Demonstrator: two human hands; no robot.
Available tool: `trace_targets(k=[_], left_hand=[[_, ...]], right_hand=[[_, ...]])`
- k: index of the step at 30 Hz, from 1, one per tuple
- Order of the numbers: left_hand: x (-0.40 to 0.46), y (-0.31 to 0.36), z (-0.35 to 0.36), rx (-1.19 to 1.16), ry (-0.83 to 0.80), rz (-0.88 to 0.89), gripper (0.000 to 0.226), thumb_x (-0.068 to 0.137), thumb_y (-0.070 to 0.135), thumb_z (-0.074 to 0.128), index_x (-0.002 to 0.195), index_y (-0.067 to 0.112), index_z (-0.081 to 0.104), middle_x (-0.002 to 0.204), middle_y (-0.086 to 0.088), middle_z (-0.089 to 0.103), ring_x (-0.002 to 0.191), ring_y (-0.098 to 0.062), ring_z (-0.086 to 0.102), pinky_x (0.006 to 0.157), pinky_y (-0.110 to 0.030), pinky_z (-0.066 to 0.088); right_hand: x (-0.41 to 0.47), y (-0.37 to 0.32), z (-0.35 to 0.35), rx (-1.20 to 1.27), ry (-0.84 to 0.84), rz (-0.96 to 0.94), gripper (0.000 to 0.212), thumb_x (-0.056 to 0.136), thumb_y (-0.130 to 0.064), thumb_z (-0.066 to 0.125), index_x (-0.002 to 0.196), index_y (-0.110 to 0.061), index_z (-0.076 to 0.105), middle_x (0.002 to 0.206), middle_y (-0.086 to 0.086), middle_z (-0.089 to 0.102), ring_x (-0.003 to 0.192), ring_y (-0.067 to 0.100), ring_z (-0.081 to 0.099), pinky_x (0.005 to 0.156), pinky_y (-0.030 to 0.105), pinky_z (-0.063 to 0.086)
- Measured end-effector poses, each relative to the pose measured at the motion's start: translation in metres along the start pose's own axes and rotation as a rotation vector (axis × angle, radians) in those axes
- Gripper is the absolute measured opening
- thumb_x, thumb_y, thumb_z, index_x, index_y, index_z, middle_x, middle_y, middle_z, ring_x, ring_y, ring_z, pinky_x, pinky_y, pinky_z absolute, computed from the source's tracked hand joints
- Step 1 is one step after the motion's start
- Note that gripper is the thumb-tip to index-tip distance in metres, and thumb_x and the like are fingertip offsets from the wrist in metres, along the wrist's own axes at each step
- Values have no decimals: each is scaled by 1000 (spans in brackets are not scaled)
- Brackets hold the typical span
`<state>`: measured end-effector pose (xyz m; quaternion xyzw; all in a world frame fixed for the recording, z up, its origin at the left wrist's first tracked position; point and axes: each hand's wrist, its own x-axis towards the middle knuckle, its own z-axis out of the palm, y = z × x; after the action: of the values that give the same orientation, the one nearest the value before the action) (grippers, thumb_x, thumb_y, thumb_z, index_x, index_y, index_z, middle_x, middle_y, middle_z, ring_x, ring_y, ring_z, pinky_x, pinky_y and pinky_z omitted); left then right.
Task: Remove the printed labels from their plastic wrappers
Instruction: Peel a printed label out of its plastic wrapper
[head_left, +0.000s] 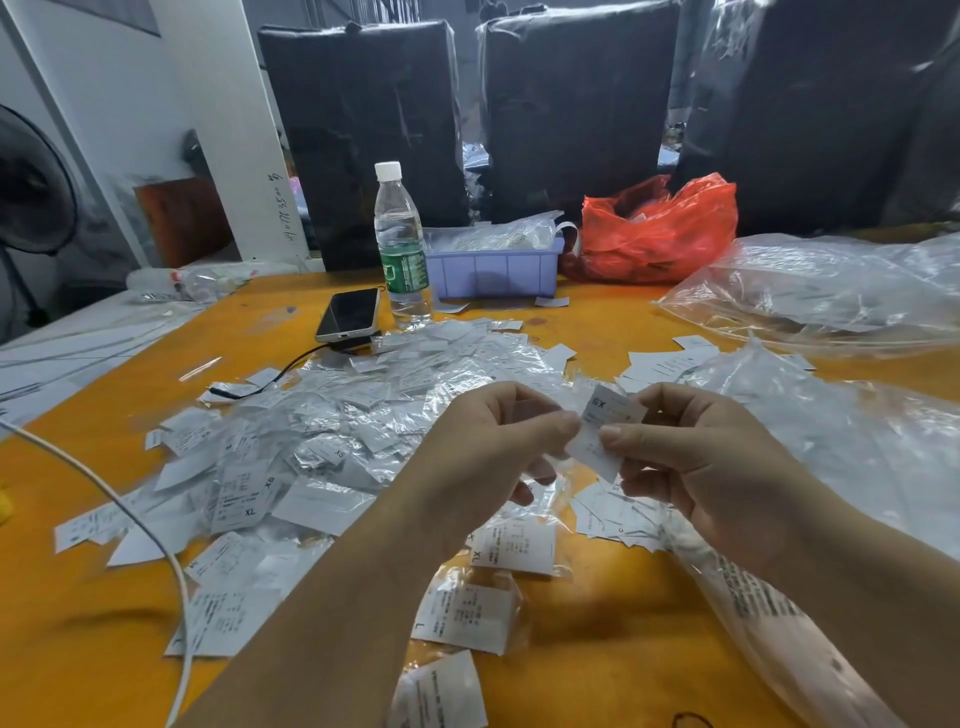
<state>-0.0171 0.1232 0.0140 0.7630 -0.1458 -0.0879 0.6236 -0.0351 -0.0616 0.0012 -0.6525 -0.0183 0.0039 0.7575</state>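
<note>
Our orange table (597, 613) sits in front of black wrapped bales (363, 130), and we keep the work spread within arm's reach: a heap of wrapped labels (322, 431) lies to the left of centre, probably so the next one can be drawn without stretching. Above the table's middle we hold one label (605, 426), marked XS, raised between both hands so the thin film can be worked free of the paper. Our left hand (493, 457) pinches the clear plastic wrapper (550, 415) at its edge, fingers curled in, while our right hand (691, 457) nips the white label itself between thumb and forefinger; the two grips oppose each other, which we judge is meant to slide the paper out. How far out it has come is hard to tell through the glare. Bare labels (613, 514) lie below the right hand, beside a big clear bag (831, 447). A water bottle (402, 244), phone (349, 314), blue bin (493, 270) and red bag (660, 228) stand back, clear of the sorting.
</note>
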Motion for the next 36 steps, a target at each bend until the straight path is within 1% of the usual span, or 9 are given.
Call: trace_targets(k=[8,14,17,20,23,26,29,33,36], left_hand=[[0,-2,-1,57,51,32,8,85,18,74,86,12,71,65,10,67,56,-2,58,52,-16,48],[2,-5,2,129,94,45,16,82,30,77,79,16,69,70,1,68,55,0,56,54,-16,49],[0,-6,2,131,45,19,16,83,34,75,80,20,69,68,6,68,57,-1,59,54,-15,49],[6,0,5,186,-49,-66,13,88,33,69,81,22,70,72,11,68,61,0,58,55,-14,46],[10,9,2,275,-78,-213,12,81,31,67,74,22,70,73,14,64,62,0,55,59,-25,38],[3,7,-9,240,-115,-136,11,81,27,70,71,25,75,61,20,63,54,11,53,63,-23,38],[0,3,-13,235,-62,-133,10,86,24,71,78,21,75,60,15,63,52,3,53,55,-14,43],[4,1,-13,55,133,-122,4,89,17,68,86,18,70,72,6,73,58,-1,61,68,-27,46],[5,0,-11,-139,170,-134,6,87,12,70,88,15,65,78,0,75,62,-6,66,69,-29,49]], right_hand=[[0,5,-1,-136,-11,-42,42,46,-32,82,86,-21,78,85,9,74,74,23,64,51,21,48],[0,5,3,-141,-73,-15,39,53,-37,77,89,-22,79,75,2,70,65,11,59,51,21,46],[-2,4,2,-152,-43,-37,37,58,-32,75,90,-14,78,74,3,69,66,15,56,50,22,45],[-4,1,2,-214,-20,-83,26,67,-23,75,89,-11,77,71,2,68,61,9,57,48,19,44],[-5,0,2,-265,-3,-112,10,81,-9,71,89,-10,76,69,0,67,58,6,56,48,19,44],[-6,1,1,-268,15,-119,12,77,-16,73,88,-11,75,71,1,68,61,8,58,51,21,45],[-5,1,2,-212,39,-124,26,63,-31,74,81,-13,77,72,0,70,61,7,61,51,21,49],[-4,-1,1,-92,8,-104,25,58,-31,76,80,-18,78,76,-3,72,64,5,65,56,22,52],[-4,-2,1,-55,-46,-92,27,56,-32,77,80,-20,79,78,-2,73,67,6,66,56,23,53]])
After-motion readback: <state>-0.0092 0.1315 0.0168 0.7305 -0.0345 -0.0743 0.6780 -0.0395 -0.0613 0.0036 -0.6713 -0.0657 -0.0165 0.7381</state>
